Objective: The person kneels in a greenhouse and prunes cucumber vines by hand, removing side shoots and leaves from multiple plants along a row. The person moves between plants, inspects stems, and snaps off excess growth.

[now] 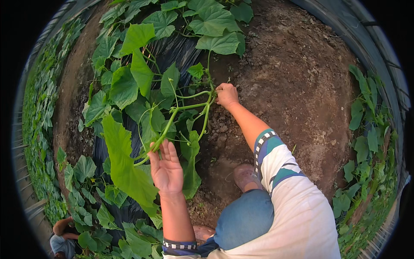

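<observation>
A leafy green vine (190,106), which looks like cucumber, stretches over the bed in front of me. My left hand (167,166) is turned palm up, and the vine's thick stem (165,131) lies between its thumb and fingertips. Beside that hand hangs a large bright leaf (126,165). At a joint where several stems meet, my right hand (227,95) has its fingers closed on the vine. Its fingertips are partly hidden, so the exact part they pinch is unclear. A thin sprig (229,79) pokes up above the knuckles. Curling tendrils (142,121) hang from the stem.
Black plastic mulch (126,132) covers the bed under the leaves. Bare brown soil (300,84) forms the path at right, where my shoe (244,176) stands. Further vine rows (364,145) line both sides. Another person (63,241) crouches at lower left.
</observation>
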{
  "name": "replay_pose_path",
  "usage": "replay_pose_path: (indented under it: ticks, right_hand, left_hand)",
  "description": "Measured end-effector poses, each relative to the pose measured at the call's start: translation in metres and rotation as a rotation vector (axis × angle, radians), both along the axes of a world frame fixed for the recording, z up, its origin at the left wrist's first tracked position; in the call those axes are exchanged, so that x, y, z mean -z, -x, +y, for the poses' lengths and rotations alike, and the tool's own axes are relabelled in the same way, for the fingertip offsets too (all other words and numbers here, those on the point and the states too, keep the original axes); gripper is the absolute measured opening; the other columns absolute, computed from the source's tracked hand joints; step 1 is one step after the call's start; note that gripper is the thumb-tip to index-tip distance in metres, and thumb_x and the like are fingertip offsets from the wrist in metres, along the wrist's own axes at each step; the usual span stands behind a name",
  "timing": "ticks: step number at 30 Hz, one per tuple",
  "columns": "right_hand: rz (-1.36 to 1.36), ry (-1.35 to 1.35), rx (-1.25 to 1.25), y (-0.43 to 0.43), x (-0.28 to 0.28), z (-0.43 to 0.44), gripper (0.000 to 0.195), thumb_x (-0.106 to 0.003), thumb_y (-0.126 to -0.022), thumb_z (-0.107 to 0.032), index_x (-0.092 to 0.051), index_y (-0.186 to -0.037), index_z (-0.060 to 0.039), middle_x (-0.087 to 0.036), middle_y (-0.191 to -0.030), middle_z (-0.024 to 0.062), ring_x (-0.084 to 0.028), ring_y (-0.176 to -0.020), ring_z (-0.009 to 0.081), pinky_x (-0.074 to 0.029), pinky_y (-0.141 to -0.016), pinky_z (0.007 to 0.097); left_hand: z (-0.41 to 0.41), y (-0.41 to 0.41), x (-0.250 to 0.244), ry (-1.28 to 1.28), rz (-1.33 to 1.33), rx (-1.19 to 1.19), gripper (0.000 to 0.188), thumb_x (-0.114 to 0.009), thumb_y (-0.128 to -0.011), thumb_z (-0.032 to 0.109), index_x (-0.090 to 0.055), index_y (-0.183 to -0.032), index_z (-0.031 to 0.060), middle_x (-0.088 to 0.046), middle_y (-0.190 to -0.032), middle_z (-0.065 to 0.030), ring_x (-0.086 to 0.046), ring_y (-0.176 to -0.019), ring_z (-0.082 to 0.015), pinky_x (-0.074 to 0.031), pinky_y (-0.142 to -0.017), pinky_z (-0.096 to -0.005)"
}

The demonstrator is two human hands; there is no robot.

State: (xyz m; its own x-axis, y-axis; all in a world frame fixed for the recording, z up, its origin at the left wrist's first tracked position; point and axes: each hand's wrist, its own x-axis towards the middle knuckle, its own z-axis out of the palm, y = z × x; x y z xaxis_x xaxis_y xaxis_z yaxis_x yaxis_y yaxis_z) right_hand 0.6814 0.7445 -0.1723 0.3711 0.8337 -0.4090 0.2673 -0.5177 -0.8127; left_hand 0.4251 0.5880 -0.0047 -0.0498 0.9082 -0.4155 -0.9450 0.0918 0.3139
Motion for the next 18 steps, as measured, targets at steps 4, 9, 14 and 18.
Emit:
replay_pose_path:
  ticks: [4,9,14,18]
  right_hand:
    - [0.287,-0.019,0.267,-0.022,0.011,0.019,0.018,-0.058,-0.092,-0.005,-0.064,-0.107,0.0026,-0.069,-0.096,0.0151,-0.071,-0.071,0.0231,-0.06,-0.057,0.0337]
    - [-0.306,-0.042,-0.245,0.01,-0.01,0.048,0.06,-0.077,-0.081,-0.036,-0.059,-0.124,0.0014,-0.062,-0.124,0.0218,-0.063,-0.11,0.0356,-0.053,-0.089,0.0447]
    - [-0.383,0.119,-0.228,0.012,-0.007,0.067,0.038,-0.079,-0.079,-0.029,-0.07,-0.099,0.0015,-0.069,-0.108,0.0207,-0.066,-0.103,0.0387,-0.053,-0.09,0.045]
    - [-0.162,0.121,-0.19,0.006,0.015,0.065,0.025,-0.074,-0.086,-0.019,-0.068,-0.093,0.0047,-0.071,-0.09,0.0169,-0.07,-0.074,0.027,-0.056,-0.061,0.0398]
  left_hand:
    - [-0.002,-0.001,0.004,-0.014,-0.007,-0.008,0.031,-0.053,-0.102,0.024,-0.055,-0.127,0.0045,-0.058,-0.127,-0.012,-0.057,-0.123,-0.0276,-0.046,-0.112,-0.0416]
    - [-0.009,0.003,0.006,0.007,0.054,0.012,0.031,-0.052,-0.103,0.024,-0.054,-0.128,0.0054,-0.058,-0.127,-0.0122,-0.057,-0.122,-0.0268,-0.046,-0.111,-0.0411]
    - [-0.009,0.0,0.009,0.038,0.065,0.013,0.03,-0.053,-0.103,0.024,-0.054,-0.126,0.0062,-0.059,-0.128,-0.012,-0.058,-0.121,-0.0258,-0.046,-0.111,-0.0408]
    - [-0.01,0.012,0.011,-0.003,0.087,-0.014,0.03,-0.052,-0.103,0.024,-0.054,-0.127,0.0061,-0.059,-0.128,-0.0126,-0.058,-0.121,-0.0268,-0.046,-0.11,-0.0408]
